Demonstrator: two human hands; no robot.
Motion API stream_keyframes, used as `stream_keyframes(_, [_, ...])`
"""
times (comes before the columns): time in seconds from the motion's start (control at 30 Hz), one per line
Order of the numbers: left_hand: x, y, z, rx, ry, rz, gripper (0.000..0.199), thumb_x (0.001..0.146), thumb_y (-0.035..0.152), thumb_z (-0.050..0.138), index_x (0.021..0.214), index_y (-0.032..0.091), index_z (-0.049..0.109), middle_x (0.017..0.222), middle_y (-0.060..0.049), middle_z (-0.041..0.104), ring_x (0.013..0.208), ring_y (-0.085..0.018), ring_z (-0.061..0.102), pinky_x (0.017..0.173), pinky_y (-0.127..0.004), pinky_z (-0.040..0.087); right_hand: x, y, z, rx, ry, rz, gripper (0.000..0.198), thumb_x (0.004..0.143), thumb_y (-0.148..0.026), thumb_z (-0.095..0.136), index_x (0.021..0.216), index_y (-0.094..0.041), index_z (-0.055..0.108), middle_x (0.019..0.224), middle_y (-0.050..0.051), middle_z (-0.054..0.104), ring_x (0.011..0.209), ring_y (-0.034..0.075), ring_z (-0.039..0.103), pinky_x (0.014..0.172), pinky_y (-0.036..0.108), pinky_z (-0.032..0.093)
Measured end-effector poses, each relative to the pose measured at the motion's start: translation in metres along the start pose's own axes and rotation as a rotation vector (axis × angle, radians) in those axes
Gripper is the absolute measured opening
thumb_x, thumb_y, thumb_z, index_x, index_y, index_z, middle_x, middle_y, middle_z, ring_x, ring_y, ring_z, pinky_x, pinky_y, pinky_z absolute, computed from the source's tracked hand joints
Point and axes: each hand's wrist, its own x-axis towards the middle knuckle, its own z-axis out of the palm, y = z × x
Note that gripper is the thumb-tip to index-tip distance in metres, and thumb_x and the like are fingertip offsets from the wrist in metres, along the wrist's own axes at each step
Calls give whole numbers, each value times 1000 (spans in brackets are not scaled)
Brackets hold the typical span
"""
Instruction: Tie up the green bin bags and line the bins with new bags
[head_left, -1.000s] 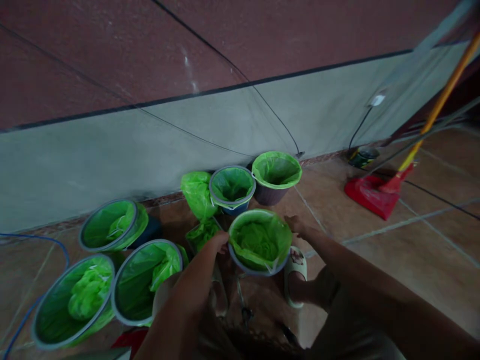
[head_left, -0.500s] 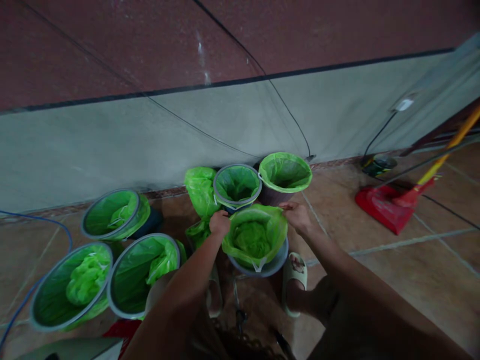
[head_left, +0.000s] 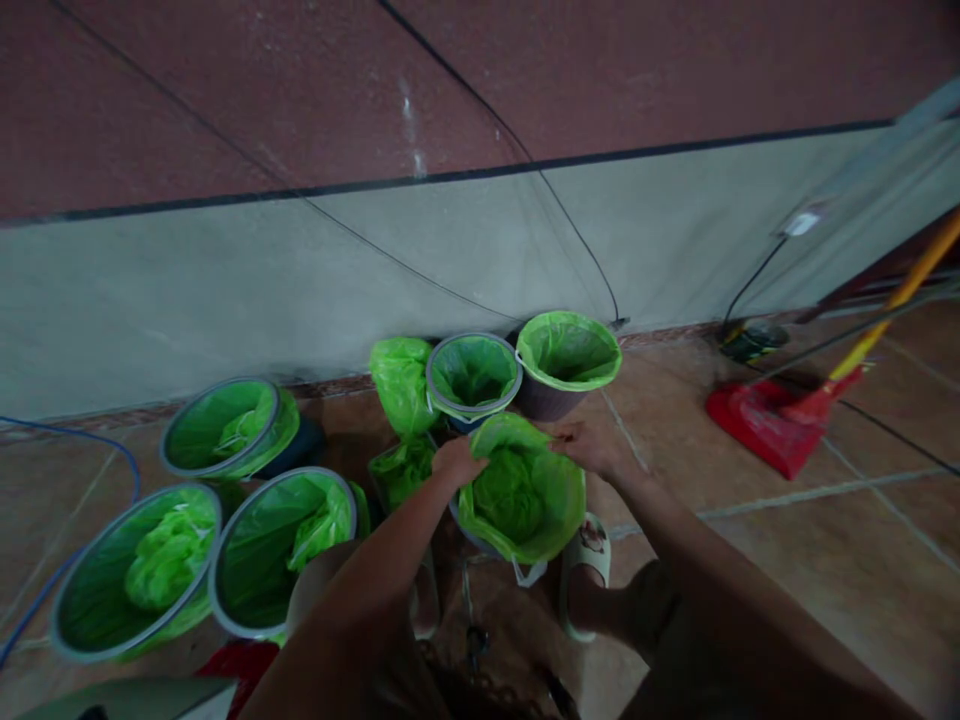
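Observation:
Between my feet, a green trash bag [head_left: 551, 515] lines a grey trash bin [head_left: 474, 535], its edge spread over the rim. My left hand [head_left: 457, 462] is closed on the left edge of this bag. At the upper right, my right hand [head_left: 589, 447] pinches the same edge. A white drawstring [head_left: 529, 574] hangs at the front. Behind the bag stand a blue bin [head_left: 474, 372] with a grey ring and a brown bin [head_left: 559, 395], both lined in green. A puffed green bag [head_left: 403, 385] sits left of them.
At left stand several lined bins [head_left: 259, 630], some holding crumpled green bags. A red dustpan [head_left: 772, 425] with a yellow handle lies right, near a dark can [head_left: 752, 340]. Cables run down the wall [head_left: 337, 270]. A blue hose [head_left: 124, 452] lies far left.
The bag's edge has come forward and down over the bin's front rim, hiding most of it. My left hand has shifted right and slightly down; my right hand is slightly lower.

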Motion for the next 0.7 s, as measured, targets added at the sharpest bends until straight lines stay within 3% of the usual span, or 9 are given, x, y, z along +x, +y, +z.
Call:
stream_keyframes(0.1, [-2, 0, -2, 95, 30, -5, 29, 89, 25, 51, 107, 15, 71, 110, -16, 72, 107, -29, 68, 89, -35, 52, 3, -1, -7, -176, 138, 35, 19, 78, -22, 58, 82, -19, 77, 77, 3, 74, 71, 17, 65, 63, 24, 46])
stream_keyframes(0.17, [-1, -2, -10, 75, 113, -34, 33, 93, 22, 42, 109, 18, 70, 111, -13, 72, 107, -26, 68, 90, -33, 52, 2, -5, -16, -219, 247, 94, 23, 79, -21, 55, 88, -19, 76, 79, 3, 74, 71, 16, 64, 61, 22, 44])
stream_keyframes(0.23, [0, -3, -22, 42, 200, -80, 37, 94, 21, 37, 115, 21, 68, 112, -11, 72, 107, -24, 68, 90, -32, 51, -2, -9, -28, -282, 270, 103, 24, 78, -19, 53, 88, -18, 75, 80, 3, 73, 70, 15, 64, 59, 21, 42])
stream_keyframes(0.3, [-1, -4, -33, 21, 242, -110, 38, 95, 22, 37, 118, 21, 67, 112, -11, 72, 106, -24, 68, 90, -33, 51, -8, -10, -38, -388, 172, 75, 21, 76, -17, 53, 82, -18, 74, 77, 4, 72, 70, 16, 64, 58, 22, 41])
stream_keyframes(0.37, [-2, -3, -38, 15, 234, -87, 37, 95, 22, 38, 118, 20, 67, 113, -11, 72, 106, -24, 68, 90, -33, 51, -15, -7, -43, -499, -39, 70, 16, 75, -19, 57, 77, -16, 73, 72, 5, 71, 68, 18, 65, 59, 24, 42])
stream_keyframes(0.47, [-6, 4, -34, 6, 176, 44, 37, 96, 21, 39, 118, 20, 68, 115, -9, 72, 106, -22, 67, 93, -32, 50, -20, 2, -37, -587, -253, 47, 25, 72, -31, 71, 90, -14, 74, 86, 10, 73, 82, 26, 68, 70, 30, 48])
stream_keyframes(0.57, [-10, 12, -23, -18, 159, 233, 35, 94, 22, 44, 120, 20, 68, 118, -7, 71, 110, -19, 64, 100, -30, 47, -16, 8, -20, -668, -113, 48, 53, 70, -42, 76, 114, -13, 69, 114, 17, 69, 107, 34, 64, 87, 39, 50])
stream_keyframes(0.63, [-13, 17, -17, -42, 183, 361, 35, 94, 21, 45, 118, 20, 70, 117, -6, 70, 109, -18, 64, 102, -29, 46, -9, 9, -8, -698, 12, 76, 60, 73, -44, 74, 122, -11, 64, 118, 20, 67, 112, 36, 62, 91, 43, 50])
stream_keyframes(0.7, [-14, 18, -15, -72, 212, 465, 34, 93, 18, 44, 114, 19, 71, 114, -6, 70, 107, -17, 64, 101, -28, 47, -3, 10, 2, -670, 42, 57, 61, 75, -44, 72, 124, -10, 62, 120, 22, 66, 112, 35, 62, 91, 42, 50])
